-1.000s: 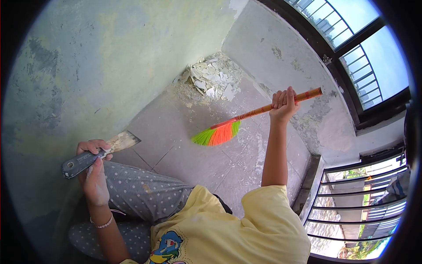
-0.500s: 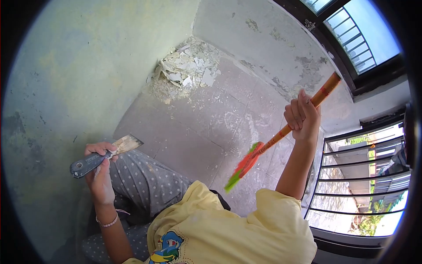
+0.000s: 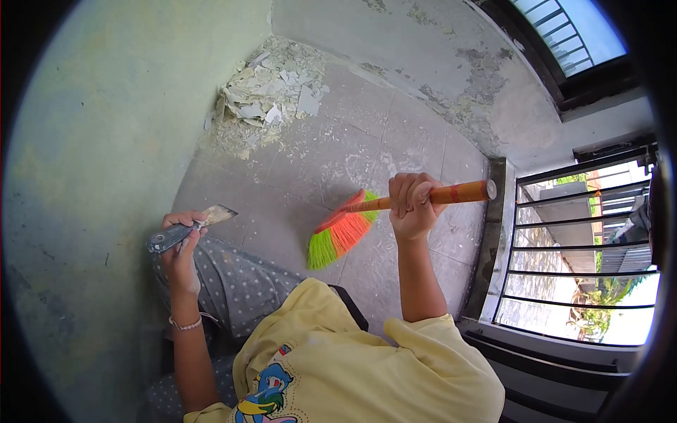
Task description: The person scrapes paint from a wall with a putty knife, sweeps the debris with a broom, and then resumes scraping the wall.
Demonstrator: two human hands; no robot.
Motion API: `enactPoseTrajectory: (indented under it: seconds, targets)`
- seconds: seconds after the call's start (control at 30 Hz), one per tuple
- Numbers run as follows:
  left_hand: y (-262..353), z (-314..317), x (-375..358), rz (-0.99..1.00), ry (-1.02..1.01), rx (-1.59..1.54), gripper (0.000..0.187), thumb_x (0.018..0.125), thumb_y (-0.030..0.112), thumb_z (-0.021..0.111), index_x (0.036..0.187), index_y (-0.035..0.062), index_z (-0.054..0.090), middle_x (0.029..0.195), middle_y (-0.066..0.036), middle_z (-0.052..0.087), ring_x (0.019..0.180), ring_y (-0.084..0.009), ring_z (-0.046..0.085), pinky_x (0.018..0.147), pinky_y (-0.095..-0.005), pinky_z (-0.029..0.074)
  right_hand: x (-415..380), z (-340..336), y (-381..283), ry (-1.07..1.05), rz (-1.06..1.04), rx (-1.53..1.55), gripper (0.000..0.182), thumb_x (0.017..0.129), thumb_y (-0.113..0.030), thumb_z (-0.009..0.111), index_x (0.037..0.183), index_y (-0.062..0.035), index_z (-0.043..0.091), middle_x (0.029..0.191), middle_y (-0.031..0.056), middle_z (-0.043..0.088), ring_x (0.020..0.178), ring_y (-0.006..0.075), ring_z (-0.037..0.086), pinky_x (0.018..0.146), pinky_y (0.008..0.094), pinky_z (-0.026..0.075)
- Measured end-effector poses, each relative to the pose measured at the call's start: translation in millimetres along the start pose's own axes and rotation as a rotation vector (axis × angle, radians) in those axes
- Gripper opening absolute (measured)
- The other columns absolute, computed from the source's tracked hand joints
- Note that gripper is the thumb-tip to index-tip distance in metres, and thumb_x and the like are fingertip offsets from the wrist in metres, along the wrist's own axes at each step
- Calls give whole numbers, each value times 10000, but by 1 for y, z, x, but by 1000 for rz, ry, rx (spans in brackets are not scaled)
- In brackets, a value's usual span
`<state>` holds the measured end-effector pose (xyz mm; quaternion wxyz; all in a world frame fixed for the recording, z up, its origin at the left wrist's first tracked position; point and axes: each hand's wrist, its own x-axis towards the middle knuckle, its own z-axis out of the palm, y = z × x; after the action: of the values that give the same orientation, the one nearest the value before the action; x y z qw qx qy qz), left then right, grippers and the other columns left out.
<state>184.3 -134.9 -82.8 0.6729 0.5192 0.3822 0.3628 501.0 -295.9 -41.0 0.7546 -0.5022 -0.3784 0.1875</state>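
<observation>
My right hand (image 3: 415, 204) is closed round the orange handle of a broom (image 3: 343, 233), near the handle's upper end. The broom's head has green and orange-red bristles, spread out over the grey floor in front of me. On the left, my left hand (image 3: 185, 243) grips a putty knife (image 3: 169, 238) with a dark, worn handle. Its pale, paint-smeared blade points to the right, above my dotted grey trouser leg.
Paint flakes (image 3: 271, 88) lie heaped in the corner, with smaller bits scattered across the tiled floor (image 3: 282, 190). A greenish wall (image 3: 127, 127) rises close on my left. Peeling patches mark the far wall (image 3: 423, 49). A barred window (image 3: 578, 261) stands at the right.
The broom has swung from steeply slanted to nearly level in view, its bristles now fanned out. My right hand has moved left and down; my left hand has shifted slightly right with the putty knife.
</observation>
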Motion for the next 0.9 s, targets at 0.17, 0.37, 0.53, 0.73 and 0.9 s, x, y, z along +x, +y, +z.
enactPoseTrajectory:
  seconds: [0.17, 0.37, 0.53, 0.73, 0.9]
  targets:
    - [-5, 1, 0, -7, 24, -18, 128, 881, 42, 552, 993, 66, 497, 1056, -117, 565, 963, -153, 501, 855, -284, 413, 45, -7, -48, -143, -250, 65, 525, 1029, -425, 352, 579, -155, 348, 437, -32, 325, 356, 74, 255, 361, 230, 220]
    - [-22, -17, -3, 15, 57, 2, 145, 867, 45, 579, 987, 82, 506, 1064, -102, 592, 1004, -169, 547, 868, -301, 453, 55, -44, -98, -376, -160, 61, 529, 1009, -422, 413, 575, -126, 355, 456, -19, 340, 367, 84, 293, 359, 230, 232]
    - [-29, -16, -3, -10, 70, -2, 147, 866, 37, 577, 987, 84, 509, 1065, -100, 594, 1008, -170, 548, 866, -300, 453, 37, -68, -114, -31, 179, -205, 497, 974, -363, 527, 583, -104, 364, 505, -33, 295, 379, 68, 286, 354, 232, 211]
    - [-58, -16, 0, -76, 56, -1, 156, 860, 28, 576, 989, 86, 512, 1066, -97, 596, 1011, -172, 554, 871, -301, 454, -4, -93, -50, 52, 233, -337, 437, 960, -274, 569, 602, -107, 382, 522, -18, 331, 368, 72, 291, 349, 240, 214]
    - [-90, -30, -4, -172, 63, 19, 160, 855, -1, 565, 982, 81, 510, 1068, -98, 599, 989, -162, 555, 884, -295, 447, 5, -65, -11, -3, 7, -44, 517, 929, -414, 589, 576, -108, 368, 483, -22, 329, 375, 78, 285, 365, 243, 210]
